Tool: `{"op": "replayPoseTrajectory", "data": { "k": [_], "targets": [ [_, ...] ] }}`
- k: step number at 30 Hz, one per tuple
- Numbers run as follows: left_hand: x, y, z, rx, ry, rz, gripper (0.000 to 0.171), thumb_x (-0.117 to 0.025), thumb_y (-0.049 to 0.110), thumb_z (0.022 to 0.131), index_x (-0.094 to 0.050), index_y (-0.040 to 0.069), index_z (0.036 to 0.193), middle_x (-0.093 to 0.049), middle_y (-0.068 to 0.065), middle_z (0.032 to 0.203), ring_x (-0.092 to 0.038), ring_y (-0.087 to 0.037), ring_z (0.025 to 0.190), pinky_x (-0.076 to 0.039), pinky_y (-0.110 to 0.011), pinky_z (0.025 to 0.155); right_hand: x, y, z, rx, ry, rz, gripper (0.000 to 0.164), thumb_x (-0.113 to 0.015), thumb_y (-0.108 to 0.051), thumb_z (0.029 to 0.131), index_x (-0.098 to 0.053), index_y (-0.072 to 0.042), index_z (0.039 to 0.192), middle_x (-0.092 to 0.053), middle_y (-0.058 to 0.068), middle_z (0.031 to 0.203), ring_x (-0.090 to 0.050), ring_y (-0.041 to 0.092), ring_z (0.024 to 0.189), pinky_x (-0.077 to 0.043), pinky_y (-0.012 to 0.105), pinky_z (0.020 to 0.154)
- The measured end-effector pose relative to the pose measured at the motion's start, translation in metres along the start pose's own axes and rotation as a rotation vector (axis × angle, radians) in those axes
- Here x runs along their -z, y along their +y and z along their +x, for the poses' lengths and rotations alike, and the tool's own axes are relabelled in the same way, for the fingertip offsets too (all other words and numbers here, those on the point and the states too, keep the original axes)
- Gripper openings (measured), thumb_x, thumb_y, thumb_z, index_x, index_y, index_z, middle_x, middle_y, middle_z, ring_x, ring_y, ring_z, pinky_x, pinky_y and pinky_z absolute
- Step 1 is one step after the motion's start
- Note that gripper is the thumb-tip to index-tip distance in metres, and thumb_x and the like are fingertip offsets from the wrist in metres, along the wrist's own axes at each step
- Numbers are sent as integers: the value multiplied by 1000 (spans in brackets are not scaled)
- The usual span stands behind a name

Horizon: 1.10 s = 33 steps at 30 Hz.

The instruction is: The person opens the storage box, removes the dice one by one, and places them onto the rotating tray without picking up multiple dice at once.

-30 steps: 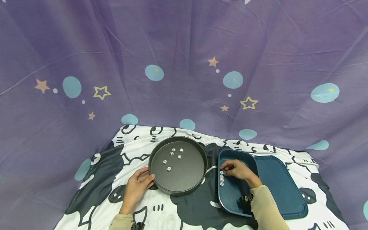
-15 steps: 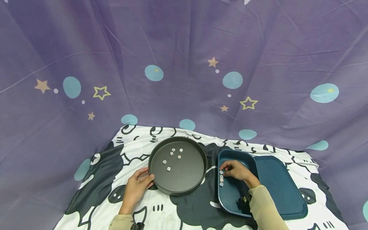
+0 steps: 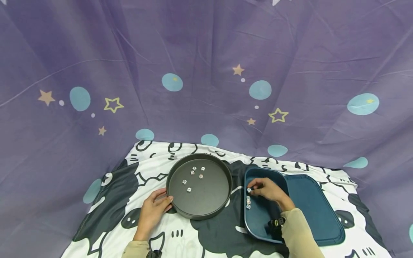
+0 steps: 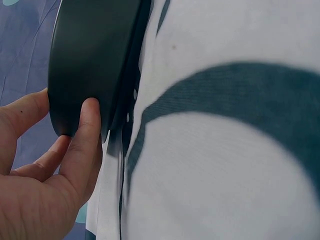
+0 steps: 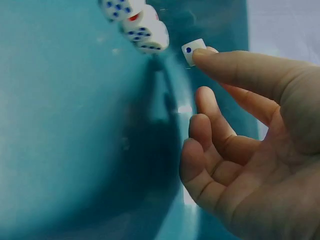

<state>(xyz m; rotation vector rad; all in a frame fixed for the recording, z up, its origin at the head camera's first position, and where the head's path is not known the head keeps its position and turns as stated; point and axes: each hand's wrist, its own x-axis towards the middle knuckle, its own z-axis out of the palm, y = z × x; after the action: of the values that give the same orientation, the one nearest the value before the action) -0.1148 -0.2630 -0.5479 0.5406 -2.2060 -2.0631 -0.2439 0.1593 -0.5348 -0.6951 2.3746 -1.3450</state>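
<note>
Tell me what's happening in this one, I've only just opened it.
A person's left hand touches the side of a round dark grey pan, where six small white dice lie scattered. The right hand pinches another white die inside a rectangular blue bin with rounded corners, near a few more white dice. A flat blue panel lies beside the bin.

In the wrist views, we see the pan (image 4: 90,60) cut off above the left hand (image 4: 50,192), and a blurred row of dice (image 5: 142,32) cropped near the right hand (image 5: 270,170).
</note>
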Motion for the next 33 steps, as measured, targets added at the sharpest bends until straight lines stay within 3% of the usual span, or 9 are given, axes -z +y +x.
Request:
{"op": "replayPoseTrajectory", "data": {
  "k": [14,24,33],
  "targets": [
    [1,1,0,4,-3,5,49,-74,5,91,-54,-3,135,-56,-26,135,-67,-20,107,-61,-27,82,17,-42,-4,-13,106,64,20,-74,-5,90,-71,0,110,-63,13,97,-58,23,83,-56,26,69],
    [1,1,0,5,-1,-11,49,-74,5,91,-55,-3,135,-56,-26,135,-68,-20,106,-61,-27,82,13,-78,27,-3,76,107,18,-73,-10,93,-71,-5,110,-62,13,96,-59,25,84,-59,41,78],
    [0,0,0,-14,4,-11,49,-75,5,90,-55,-5,134,-56,-28,133,-68,-19,104,-62,-28,81,-12,-106,66,84,56,127,18,-73,-8,92,-72,-4,110,-63,12,95,-59,26,81,-59,48,76]
  ]
}}
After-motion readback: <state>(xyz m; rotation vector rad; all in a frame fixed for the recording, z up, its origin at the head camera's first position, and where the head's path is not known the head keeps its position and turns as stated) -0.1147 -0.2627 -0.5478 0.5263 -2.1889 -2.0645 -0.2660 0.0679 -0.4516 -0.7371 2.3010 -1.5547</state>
